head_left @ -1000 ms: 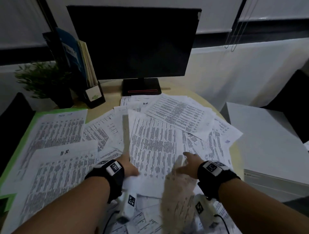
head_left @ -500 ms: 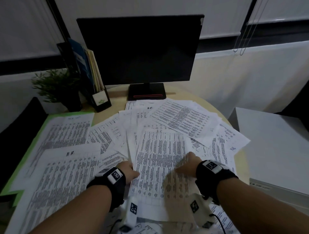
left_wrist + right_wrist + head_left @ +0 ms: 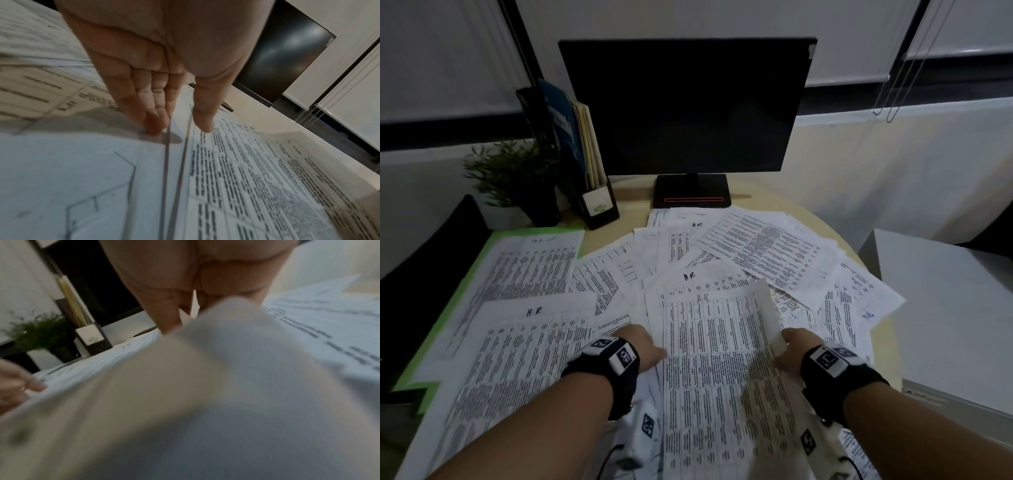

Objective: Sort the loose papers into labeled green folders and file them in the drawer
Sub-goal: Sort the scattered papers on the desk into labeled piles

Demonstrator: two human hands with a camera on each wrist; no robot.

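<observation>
A printed sheet (image 3: 717,359), white with dense columns of small black text and a faint handwritten heading at its top, lies in the middle of the tabletop (image 3: 774,202) on top of the loose papers (image 3: 767,250). Its right edge curls upward where the right hand (image 3: 792,347) pinches it, so that grip is grasping the sheet; the right wrist view shows the lifted paper blurred in front of the fingers. The left hand (image 3: 643,346) lies released, its straight fingers (image 3: 152,112) pressing flat on the papers at the sheet's left edge. Several scattered pages carry a handwritten "H.R." mark. To the left, a green folder (image 3: 448,308) lies open under two more printed pages. Behind stand a dark monitor (image 3: 685,106), a file holder (image 3: 585,161) and a small plant (image 3: 506,171).
</observation>
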